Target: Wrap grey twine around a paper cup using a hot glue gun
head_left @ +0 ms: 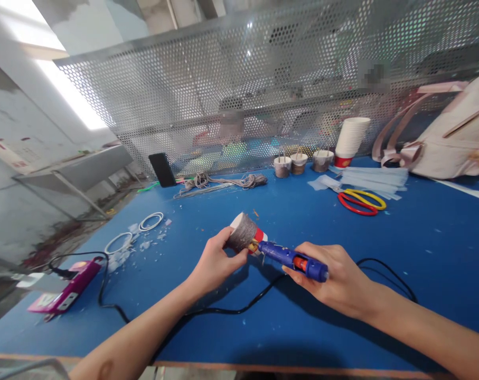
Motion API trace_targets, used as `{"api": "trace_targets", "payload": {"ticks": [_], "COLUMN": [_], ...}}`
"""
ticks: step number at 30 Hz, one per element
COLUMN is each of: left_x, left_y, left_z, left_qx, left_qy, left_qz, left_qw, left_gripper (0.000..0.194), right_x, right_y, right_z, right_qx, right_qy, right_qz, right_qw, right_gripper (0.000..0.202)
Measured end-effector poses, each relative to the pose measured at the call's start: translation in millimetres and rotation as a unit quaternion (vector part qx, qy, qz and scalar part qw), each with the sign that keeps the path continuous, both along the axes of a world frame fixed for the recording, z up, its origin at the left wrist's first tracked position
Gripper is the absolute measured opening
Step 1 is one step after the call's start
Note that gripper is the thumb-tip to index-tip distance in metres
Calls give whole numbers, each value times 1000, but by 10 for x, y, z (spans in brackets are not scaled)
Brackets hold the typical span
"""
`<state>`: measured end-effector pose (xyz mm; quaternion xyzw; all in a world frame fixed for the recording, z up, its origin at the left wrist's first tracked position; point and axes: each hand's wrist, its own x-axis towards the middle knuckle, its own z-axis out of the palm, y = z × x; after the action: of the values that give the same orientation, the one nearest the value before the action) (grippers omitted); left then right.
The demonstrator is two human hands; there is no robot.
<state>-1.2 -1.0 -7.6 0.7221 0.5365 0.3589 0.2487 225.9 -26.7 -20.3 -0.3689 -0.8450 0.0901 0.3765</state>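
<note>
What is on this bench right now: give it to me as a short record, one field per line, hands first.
left hand: holds a paper cup wrapped in grey twine, tilted on its side
right hand: grips a blue glue gun, nozzle at the cup's red band
cord: black cable trails across the blue table
back row: three wrapped cups, stack of white cups
right side: red and yellow rings, pale bag
left side: magenta device, white rings, black phone
</note>
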Motion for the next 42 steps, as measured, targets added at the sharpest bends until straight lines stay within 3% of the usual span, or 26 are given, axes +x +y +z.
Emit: {"api": "trace_targets", "payload": {"ticks": [4,22,28,34,38,42], "left_x": [-7,-44,-49,-71,-81,-74], "left_y": [10,35,43,70,87,88], "left_z": [0,22,44,30,14,29], "left_qx": [-3,-31,-66,-79,-89,-103], "left_qy": [0,-54,-81,-109,-122,-136], "left_qz": [-15,-57,-63,-52,-41,-31], "left_qw": [1000,996,993,990,988,985], "left_gripper": [8,11,14,14,14,16], "right_x": [16,58,121,239,279,267], "right_y": [15,61,166,338,526,714], "right_z": [13,67,140,178,120,-19], "right_qx": [-15,-131,-241,-362,-364,-327], "right_qy": [15,81,134,231,201,67], "right_qz": [-31,-32,-40,-7,-79,-172], "right_qw": [999,988,961,903,906,927], "right_gripper": [22,27,33,38,38,35]}}
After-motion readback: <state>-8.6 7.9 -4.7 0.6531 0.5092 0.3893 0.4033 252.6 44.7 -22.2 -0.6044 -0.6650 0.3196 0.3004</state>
